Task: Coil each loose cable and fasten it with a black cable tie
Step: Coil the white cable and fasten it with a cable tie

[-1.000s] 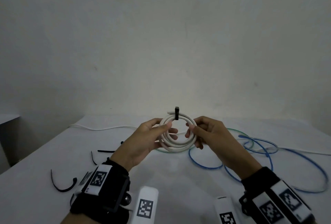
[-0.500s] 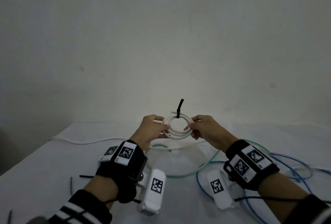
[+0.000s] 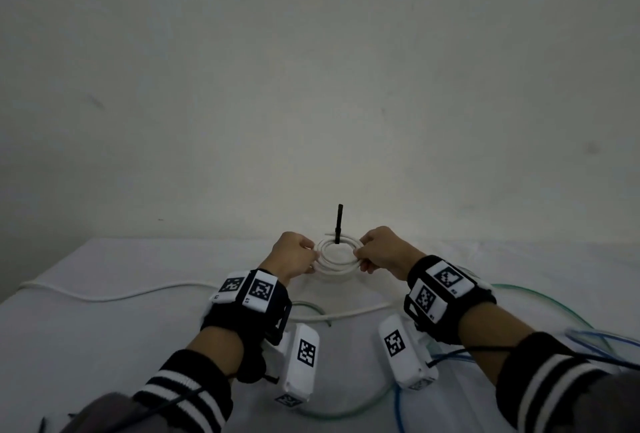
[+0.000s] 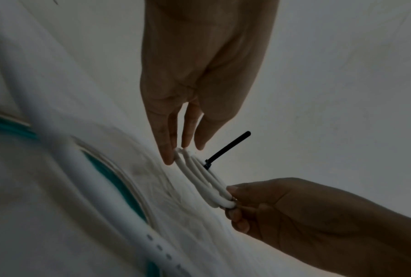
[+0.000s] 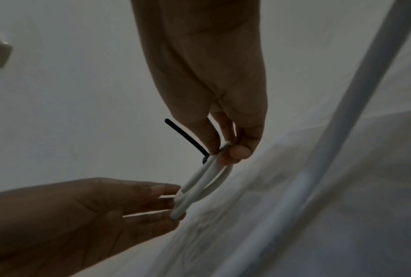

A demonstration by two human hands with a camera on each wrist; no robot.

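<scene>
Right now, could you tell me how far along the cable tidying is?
Done: the white coil carries a black cable tie, its tail sticking up. In hand: left hand and right hand hold the coil by its sides. Left: the loose white cable, green cable and blue cable on the table.

Bare hands, banded wrists, striped cuffs.
Each wrist wears a black strap (image 3: 450,297) with white square-code tags and a white camera pod (image 3: 301,360) beneath; dark sleeves (image 3: 187,394) end in black-and-white striped cuffs, thin black cords trailing toward 6 o'clock.

Left hand (image 3: 290,254) and right hand (image 3: 383,250) reach forward, fingertips pinching, wrists level
</scene>
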